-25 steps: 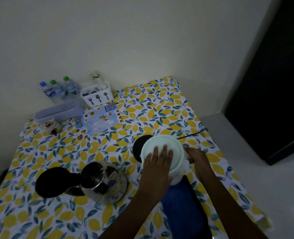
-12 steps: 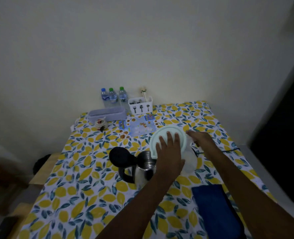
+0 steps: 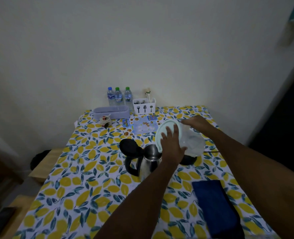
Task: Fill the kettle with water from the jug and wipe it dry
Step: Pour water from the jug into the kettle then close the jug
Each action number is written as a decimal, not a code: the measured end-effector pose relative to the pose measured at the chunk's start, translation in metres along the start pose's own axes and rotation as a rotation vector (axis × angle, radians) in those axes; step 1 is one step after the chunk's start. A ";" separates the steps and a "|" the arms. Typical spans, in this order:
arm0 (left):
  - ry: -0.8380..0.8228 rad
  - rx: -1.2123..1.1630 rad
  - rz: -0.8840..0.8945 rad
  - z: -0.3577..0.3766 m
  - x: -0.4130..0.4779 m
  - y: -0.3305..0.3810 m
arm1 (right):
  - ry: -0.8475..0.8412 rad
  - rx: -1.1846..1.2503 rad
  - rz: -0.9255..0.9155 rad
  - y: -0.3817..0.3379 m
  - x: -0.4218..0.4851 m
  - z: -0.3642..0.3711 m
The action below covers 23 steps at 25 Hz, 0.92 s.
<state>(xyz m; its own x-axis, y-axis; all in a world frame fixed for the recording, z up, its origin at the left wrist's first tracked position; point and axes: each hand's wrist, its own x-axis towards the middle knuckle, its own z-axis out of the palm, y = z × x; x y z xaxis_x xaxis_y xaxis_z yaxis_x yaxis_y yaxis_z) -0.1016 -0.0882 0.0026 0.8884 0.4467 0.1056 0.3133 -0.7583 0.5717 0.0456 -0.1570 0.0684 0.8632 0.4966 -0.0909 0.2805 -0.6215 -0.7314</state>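
A steel kettle [image 3: 149, 160] with a black handle stands mid-table, its black lid [image 3: 128, 146] flipped open to the left. A clear plastic jug [image 3: 192, 142] with a pale green lid [image 3: 167, 129] is tilted leftward, its rim over the kettle's mouth. My left hand [image 3: 172, 144] presses flat on the jug's lid. My right hand [image 3: 197, 122] grips the jug at its far side. A folded dark blue cloth [image 3: 215, 206] lies on the table at the near right.
The black kettle base [image 3: 188, 159] and its cord lie under the jug. At the back stand three water bottles [image 3: 118, 96], a white cutlery holder [image 3: 144, 106], a lilac box [image 3: 111, 112], a small jar [image 3: 105, 119] and a picture sheet [image 3: 141, 125]. A wooden bench [image 3: 44, 163] sits left.
The jug has been lifted off the table and tipped left over the open kettle, both hands still on it. The camera view has risen and pulled back.
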 end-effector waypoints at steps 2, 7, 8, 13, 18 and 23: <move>0.003 -0.040 -0.016 0.001 -0.001 -0.005 | -0.029 -0.088 -0.020 -0.004 0.000 0.003; 0.043 -0.094 -0.031 0.000 -0.005 -0.008 | -0.065 -0.212 -0.057 -0.013 0.002 0.007; 0.048 -0.100 -0.035 -0.001 -0.005 -0.007 | -0.070 -0.227 -0.064 -0.013 0.003 0.006; 0.056 -0.109 -0.029 -0.005 -0.002 -0.006 | -0.045 -0.244 -0.087 -0.017 0.006 0.005; 0.065 -0.133 -0.046 -0.008 -0.003 -0.003 | -0.056 -0.258 -0.089 -0.022 0.009 0.003; 0.086 -0.137 -0.055 -0.006 -0.005 0.000 | -0.085 -0.300 -0.091 -0.022 0.011 0.001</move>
<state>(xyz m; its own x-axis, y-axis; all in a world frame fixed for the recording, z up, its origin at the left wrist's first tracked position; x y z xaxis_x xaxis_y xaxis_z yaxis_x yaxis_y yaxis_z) -0.1086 -0.0875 0.0073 0.8372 0.5293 0.1374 0.3068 -0.6627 0.6831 0.0481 -0.1376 0.0828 0.7941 0.5996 -0.0997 0.4773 -0.7167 -0.5085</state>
